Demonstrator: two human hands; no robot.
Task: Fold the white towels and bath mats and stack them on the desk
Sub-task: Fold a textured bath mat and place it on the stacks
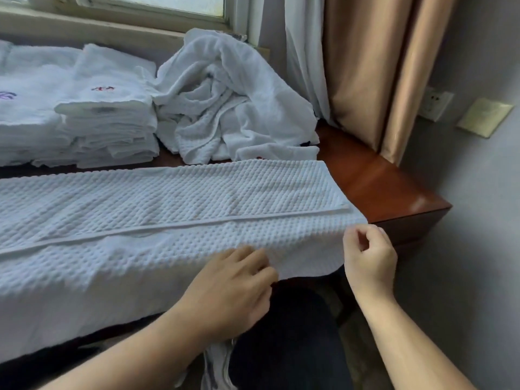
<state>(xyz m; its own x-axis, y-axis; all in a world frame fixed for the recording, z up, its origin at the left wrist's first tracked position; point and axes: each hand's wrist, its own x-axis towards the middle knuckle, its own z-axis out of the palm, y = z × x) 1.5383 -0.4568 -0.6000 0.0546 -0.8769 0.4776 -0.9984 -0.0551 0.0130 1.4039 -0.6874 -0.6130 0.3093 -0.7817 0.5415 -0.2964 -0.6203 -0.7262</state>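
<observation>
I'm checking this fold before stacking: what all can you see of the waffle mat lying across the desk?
The waffle mat is white, bumpy-textured cloth with a flat hemmed band running along it. It lies folded lengthwise across the brown desk, its near part hanging over the front edge. The left hand grips its near edge; the right hand, curled, is at its right corner, contact unclear.

Both bare forearms reach in from the near side, angled toward the far right. The left hand [233,282] lies palm down, knuckles up, its fingers curled over the near right edge of the white waffle-weave bath mat [157,198], gripping the cloth. The right hand [368,257] stands just to its right, fingers curled toward the thumb at the mat's corner. Whether it pinches cloth cannot be told.
</observation>
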